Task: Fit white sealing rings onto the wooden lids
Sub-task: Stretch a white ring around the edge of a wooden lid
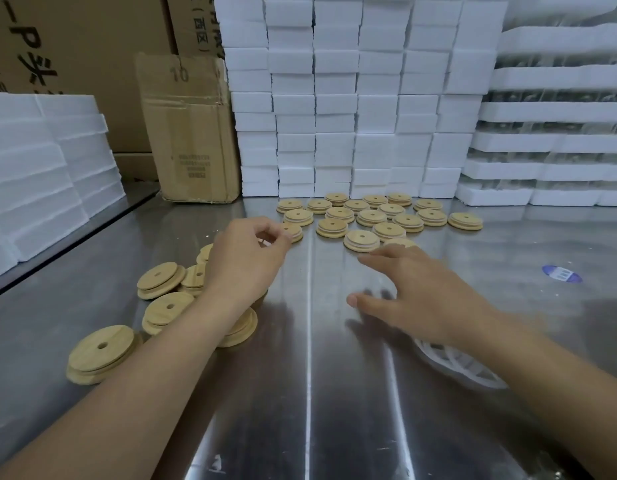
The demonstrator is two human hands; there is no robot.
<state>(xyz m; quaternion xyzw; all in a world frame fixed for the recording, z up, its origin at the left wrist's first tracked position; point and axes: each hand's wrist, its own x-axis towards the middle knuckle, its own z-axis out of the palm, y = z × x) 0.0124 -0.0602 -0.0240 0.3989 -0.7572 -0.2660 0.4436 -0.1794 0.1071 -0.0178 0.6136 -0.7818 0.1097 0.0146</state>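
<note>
While the left hand (pixel 246 261) curls its fingers right beside a round wooden lid (pixel 295 232) at the near edge of the far cluster, I cannot tell whether it pinches that lid. The right hand (pixel 421 296), blurred, spreads straight fingers over the shiny steel table (pixel 317 393) and holds nothing. Under its wrist lies a heap of white sealing rings (pixel 469 372). Bare wooden lids (pixel 161 282) are piled at the left. Ringed lids (pixel 371 216) lie flat before stacked white foam blocks (pixel 352 98).
</note>
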